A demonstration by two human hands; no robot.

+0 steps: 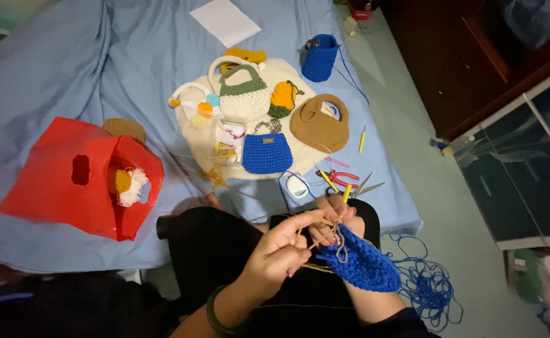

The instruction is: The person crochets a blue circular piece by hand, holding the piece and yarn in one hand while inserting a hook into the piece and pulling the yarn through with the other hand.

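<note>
A: Nearest, over the lap: left hand (pixel 281 250) pinching tan yarn (pixel 325 236), fingers curled shut on the strand.
B: Right hand (pixel 334 216) gripping a yellow crochet hook (pixel 346 193) and clasping the upper edge of the blue crochet piece (pixel 363 266). Piece lying across the right forearm, just off the near edge of the blue bedsheet (pixel 49 81).
A: Loose blue yarn (pixel 428 285) lying tangled on the floor, right of the piece.
B: Moving outward. Scissors (pixel 366 186) and red-handled pliers (pixel 344 178) lying near the sheet's near right edge, just beyond the right hand.
A: Red plastic bag (pixel 62 181) sitting toward the near left edge, yellow and white stuff showing at its opening.
B: Mid-sheet, on a cream mat (pixel 287 72): blue crocheted bag (pixel 267 153), tan crocheted bag (pixel 319 125), green-and-white crocheted bag (pixel 243 94).
A: Farther: blue crocheted cup (pixel 320 57) standing by the right edge; white paper (pixel 225 20) lying at the far edge.
</note>
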